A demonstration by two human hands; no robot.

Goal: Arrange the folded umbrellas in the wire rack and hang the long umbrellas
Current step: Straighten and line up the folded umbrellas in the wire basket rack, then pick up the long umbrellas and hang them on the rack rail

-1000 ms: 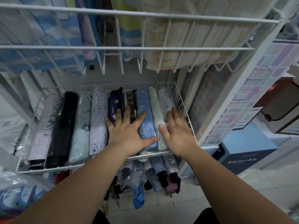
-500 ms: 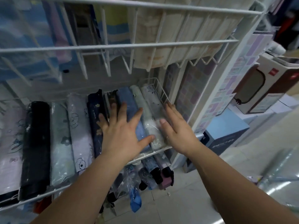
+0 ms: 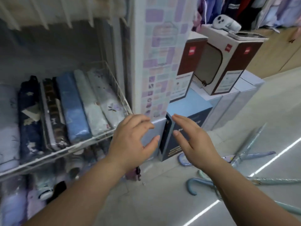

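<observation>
Both hands (image 3: 162, 141) hover beside the rack's (image 3: 91, 139) front edge.

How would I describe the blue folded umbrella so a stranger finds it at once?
Find the white wire rack at left, with folded umbrellas lying side by side. Third from its right end is the blue umbrella. It alone is plain mid-blue, between a dark brown patterned umbrella and a pale mint umbrella.
</observation>
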